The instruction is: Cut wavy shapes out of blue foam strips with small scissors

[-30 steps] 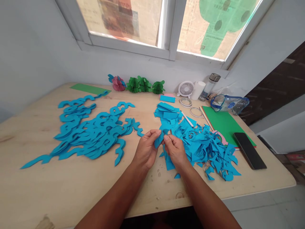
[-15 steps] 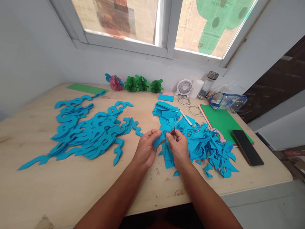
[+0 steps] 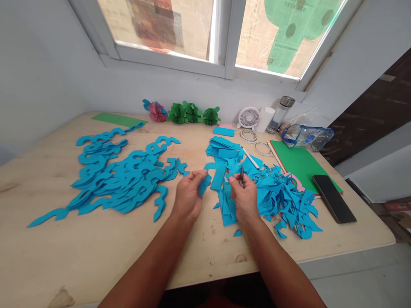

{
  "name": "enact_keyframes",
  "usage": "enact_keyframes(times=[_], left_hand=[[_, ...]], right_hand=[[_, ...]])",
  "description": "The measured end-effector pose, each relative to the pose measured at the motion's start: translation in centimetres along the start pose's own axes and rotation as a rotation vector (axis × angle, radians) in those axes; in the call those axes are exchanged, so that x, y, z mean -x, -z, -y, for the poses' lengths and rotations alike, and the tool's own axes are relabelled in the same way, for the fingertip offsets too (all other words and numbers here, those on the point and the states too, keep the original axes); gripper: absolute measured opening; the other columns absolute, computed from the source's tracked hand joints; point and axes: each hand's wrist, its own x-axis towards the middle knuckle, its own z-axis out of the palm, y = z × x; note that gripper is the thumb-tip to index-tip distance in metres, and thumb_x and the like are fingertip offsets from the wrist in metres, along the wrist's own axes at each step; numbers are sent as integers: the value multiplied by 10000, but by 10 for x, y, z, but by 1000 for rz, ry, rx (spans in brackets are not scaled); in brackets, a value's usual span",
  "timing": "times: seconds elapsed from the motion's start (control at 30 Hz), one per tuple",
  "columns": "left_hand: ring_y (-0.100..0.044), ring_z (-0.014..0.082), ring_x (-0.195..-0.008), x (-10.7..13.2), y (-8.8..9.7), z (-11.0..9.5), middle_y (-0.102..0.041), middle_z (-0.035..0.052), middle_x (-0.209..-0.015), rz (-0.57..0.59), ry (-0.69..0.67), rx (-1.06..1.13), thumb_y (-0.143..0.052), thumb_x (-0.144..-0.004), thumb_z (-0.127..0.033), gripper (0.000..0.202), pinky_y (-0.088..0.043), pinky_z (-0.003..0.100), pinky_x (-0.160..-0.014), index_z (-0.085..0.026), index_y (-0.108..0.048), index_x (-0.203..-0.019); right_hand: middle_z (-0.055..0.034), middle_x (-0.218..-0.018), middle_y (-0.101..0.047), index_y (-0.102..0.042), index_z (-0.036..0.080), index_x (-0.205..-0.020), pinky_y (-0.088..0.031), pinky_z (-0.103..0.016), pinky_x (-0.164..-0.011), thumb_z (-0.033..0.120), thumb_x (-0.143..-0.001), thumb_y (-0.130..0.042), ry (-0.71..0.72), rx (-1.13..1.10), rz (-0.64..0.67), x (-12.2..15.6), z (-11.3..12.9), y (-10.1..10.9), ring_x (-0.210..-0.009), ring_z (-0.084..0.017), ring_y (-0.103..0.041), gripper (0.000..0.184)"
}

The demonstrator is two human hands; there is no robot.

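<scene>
My left hand [image 3: 189, 192] is closed, pinching a folded piece of blue paper [image 3: 204, 185] between thumb and fingers. A curved blue strip shows just beyond its fingertips; whether it joins the held piece I cannot tell. My right hand [image 3: 244, 194] is closed around small dark scissors [image 3: 242, 174], whose handles are hidden in the palm. A bit of blue paper shows at my right thumb tip. Between and below the hands lie flat blue paper strips [image 3: 227, 209]. To the left spreads a heap of wavy blue paper cutouts [image 3: 125, 179].
Blue scraps [image 3: 282, 196] pile up on the right, beside a black phone [image 3: 334, 199] and green paper sheets [image 3: 308, 164]. Behind are a white pen [image 3: 250, 158], tape rolls [image 3: 248, 136], a small fan [image 3: 248, 117], a bottle [image 3: 280, 114] and green paper ornaments [image 3: 192, 113].
My hands have moved apart, the left one leftward with the blue paper and the right one slightly rightward with the scissors. More blue paper shows between them.
</scene>
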Motion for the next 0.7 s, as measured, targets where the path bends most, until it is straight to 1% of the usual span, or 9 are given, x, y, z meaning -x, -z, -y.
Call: enact_keyframes(times=[0.1,0.17,0.23,0.3,0.37,0.43,0.5,0.6,0.7], left_hand=[[-564,91,-569,-4,1,-7,-625,-43,-601,-56,-43,37,-834,-491,-236,241,-491,237,-621,-171,-635,-609],[-570,101,-589,-4,0,-8,-639,-29,-616,-8,-2,50,-847,-483,-244,257,-491,242,-616,-171,-644,-622],[-572,105,-604,-2,-1,-6,-645,-18,-622,38,25,55,-856,-487,-254,265,-486,239,-620,-165,-652,-632],[-574,106,-620,-2,-1,-3,-650,-13,-635,71,25,52,-856,-500,-258,263,-478,237,-633,-160,-662,-647],[-579,111,-638,-1,-1,0,-660,-4,-657,104,21,37,-848,-521,-262,250,-473,241,-650,-155,-673,-663],[-584,118,-652,0,-1,3,-662,1,-660,130,20,13,-839,-538,-262,231,-469,245,-666,-153,-681,-666],[-590,122,-668,2,-3,5,-659,3,-654,140,17,-3,-829,-551,-258,206,-467,245,-693,-155,-683,-651],[-595,128,-700,5,-5,8,-663,13,-672,163,7,-28,-815,-562,-258,181,-463,241,-724,-155,-688,-639],[-578,131,-682,6,-5,10,-659,19,-688,178,14,-102,-802,-581,-281,196,-459,247,-685,-153,-706,-693]], right_hand=[[124,-476,-324,-482,210,-784,-173,-208,-363,375,-675,-701,-34,-262,-161,-5,5,5,-374,-56,-222,295],[116,-490,-366,-472,212,-764,-196,-206,-358,412,-693,-694,-55,-367,-183,-7,7,7,-362,-49,-231,307],[104,-502,-394,-471,205,-721,-208,-207,-353,441,-703,-687,-114,-395,-131,-8,8,8,-353,-42,-239,320],[105,-490,-383,-519,190,-735,-188,-205,-344,432,-686,-705,-183,-362,-52,-7,7,6,-350,-41,-233,309],[111,-469,-366,-590,171,-833,-153,-203,-341,413,-667,-723,-217,-290,23,-3,6,3,-353,-46,-225,322],[108,-455,-364,-625,158,-910,-135,-205,-348,411,-665,-718,-203,-193,78,0,4,-1,-363,-55,-230,364],[98,-458,-373,-640,155,-880,-149,-214,-360,394,-660,-714,-166,-97,123,3,3,-4,-383,-65,-253,333],[81,-499,-402,-624,170,-775,-184,-223,-384,343,-654,-707,-98,3,138,4,0,-5,-421,-73,-287,227],[76,-529,-413,-580,181,-719,-193,-220,-392,330,-674,-682,-54,10,73,2,-1,-4,-436,-72,-291,186]])
